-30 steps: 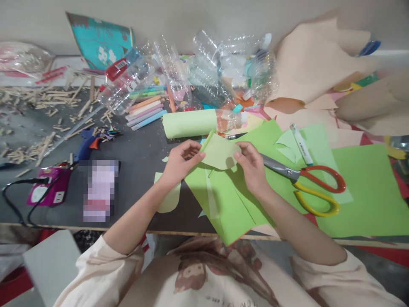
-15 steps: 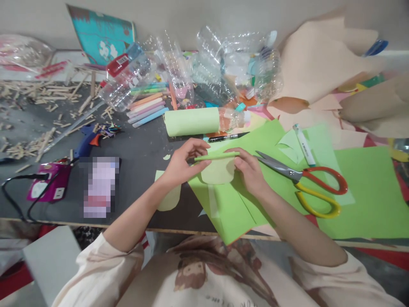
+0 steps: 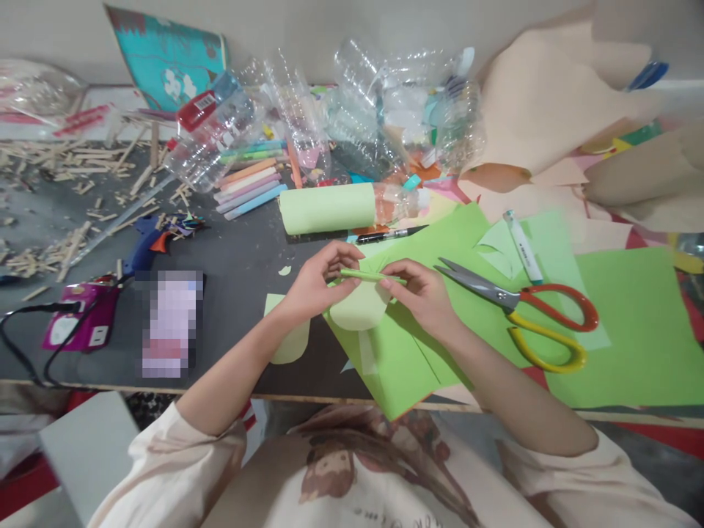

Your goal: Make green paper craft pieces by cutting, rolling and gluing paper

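Note:
Between my hands is a pale green paper piece (image 3: 360,306) with a rounded lower edge, and a narrow brighter green strip (image 3: 367,275) lies along its top. My left hand (image 3: 319,281) pinches the left end of the strip and paper. At the right end, my right hand (image 3: 418,290) holds them between thumb and fingers. Beneath are bright green sheets (image 3: 401,359). A second pale green rounded piece (image 3: 291,341) lies by my left wrist. Scissors (image 3: 506,297) with red and yellow handles lie open to the right of my right hand.
Behind my hands lies a bottle wrapped in pale green paper (image 3: 327,209), with a black pen (image 3: 385,235) before it. A blue glue gun (image 3: 144,246), a phone (image 3: 169,323) and wood sticks are on the left. Clear bottles (image 3: 352,110) crowd the back.
My right hand has slid left along the strip, closer to my left hand. The paper has shifted slightly left and down, and its top strip now tilts down to the right.

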### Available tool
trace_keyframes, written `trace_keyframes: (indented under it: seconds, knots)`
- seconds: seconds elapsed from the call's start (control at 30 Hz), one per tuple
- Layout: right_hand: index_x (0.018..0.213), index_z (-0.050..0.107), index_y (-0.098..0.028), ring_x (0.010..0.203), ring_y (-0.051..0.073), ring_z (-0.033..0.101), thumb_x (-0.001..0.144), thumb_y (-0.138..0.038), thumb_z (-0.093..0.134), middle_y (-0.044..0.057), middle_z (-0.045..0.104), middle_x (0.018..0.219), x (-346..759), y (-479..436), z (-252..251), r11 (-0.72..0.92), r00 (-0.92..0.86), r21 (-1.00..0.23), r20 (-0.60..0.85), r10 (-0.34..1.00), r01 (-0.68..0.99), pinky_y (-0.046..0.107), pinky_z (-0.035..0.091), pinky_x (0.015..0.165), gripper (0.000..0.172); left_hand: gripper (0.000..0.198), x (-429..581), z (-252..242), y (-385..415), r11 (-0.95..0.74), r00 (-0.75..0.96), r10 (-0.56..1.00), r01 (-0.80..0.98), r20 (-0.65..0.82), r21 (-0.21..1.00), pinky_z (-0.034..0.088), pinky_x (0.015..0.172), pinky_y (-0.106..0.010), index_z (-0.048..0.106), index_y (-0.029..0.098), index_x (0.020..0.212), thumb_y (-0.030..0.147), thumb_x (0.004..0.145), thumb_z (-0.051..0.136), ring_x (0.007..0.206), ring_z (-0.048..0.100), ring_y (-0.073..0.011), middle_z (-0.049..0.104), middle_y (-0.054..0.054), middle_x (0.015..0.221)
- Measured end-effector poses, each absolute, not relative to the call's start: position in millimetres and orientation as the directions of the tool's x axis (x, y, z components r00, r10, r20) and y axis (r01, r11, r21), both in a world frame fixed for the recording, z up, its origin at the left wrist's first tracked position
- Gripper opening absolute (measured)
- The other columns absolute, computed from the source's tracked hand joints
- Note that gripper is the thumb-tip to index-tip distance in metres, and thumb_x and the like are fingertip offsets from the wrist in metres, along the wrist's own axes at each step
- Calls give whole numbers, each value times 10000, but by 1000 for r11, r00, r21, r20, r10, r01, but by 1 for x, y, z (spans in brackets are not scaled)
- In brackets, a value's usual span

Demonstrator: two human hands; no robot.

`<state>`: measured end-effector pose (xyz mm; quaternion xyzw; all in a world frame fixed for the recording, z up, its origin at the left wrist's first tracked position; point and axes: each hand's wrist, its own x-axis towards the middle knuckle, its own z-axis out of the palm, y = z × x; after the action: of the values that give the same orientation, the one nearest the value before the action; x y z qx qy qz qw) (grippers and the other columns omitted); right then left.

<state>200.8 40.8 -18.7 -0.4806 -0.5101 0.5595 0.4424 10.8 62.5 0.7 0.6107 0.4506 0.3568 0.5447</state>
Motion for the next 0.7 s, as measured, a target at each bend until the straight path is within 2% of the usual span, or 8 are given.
trace_keyframes:
  seconds: [0.1, 0.27, 0.43, 0.7]
  knots:
    - [772, 660, -216, 710, 168, 628, 739, -525, 709, 36, 685, 771, 201, 40, -19, -27, -141, -998, -35, 989, 61, 291, 492, 577, 315, 274, 12, 0, 63, 2, 364, 929, 173, -66, 985, 472, 736, -244, 611, 196, 890, 340, 697, 741, 825, 617, -152, 661, -35, 881]
    - [759, 656, -222, 715, 169, 644, 787, -441, 685, 34, 702, 767, 202, 40, -16, 93, -134, -987, 75, 988, 131, 306, 517, 623, 223, 243, 14, 3, 62, 6, 360, 929, 214, -84, 977, 481, 730, -279, 670, 186, 789, 419, 738, 716, 802, 634, -180, 704, -60, 863]
    - [772, 673, -223, 739, 175, 651, 785, -424, 691, 34, 713, 787, 202, 41, -17, 102, -134, -988, 86, 987, 117, 317, 524, 654, 203, 251, 14, 0, 60, -31, 314, 949, 208, -36, 978, 477, 697, -277, 705, 189, 780, 434, 735, 730, 770, 639, -178, 717, -58, 829]
    - [758, 693, -234, 709, 173, 644, 795, -446, 679, 30, 712, 760, 203, 41, -14, 139, -138, -983, 122, 983, 116, 315, 508, 628, 216, 302, 15, -6, 60, -10, 311, 950, 151, -38, 989, 487, 667, -283, 710, 189, 748, 485, 699, 753, 731, 630, -175, 704, -59, 777]
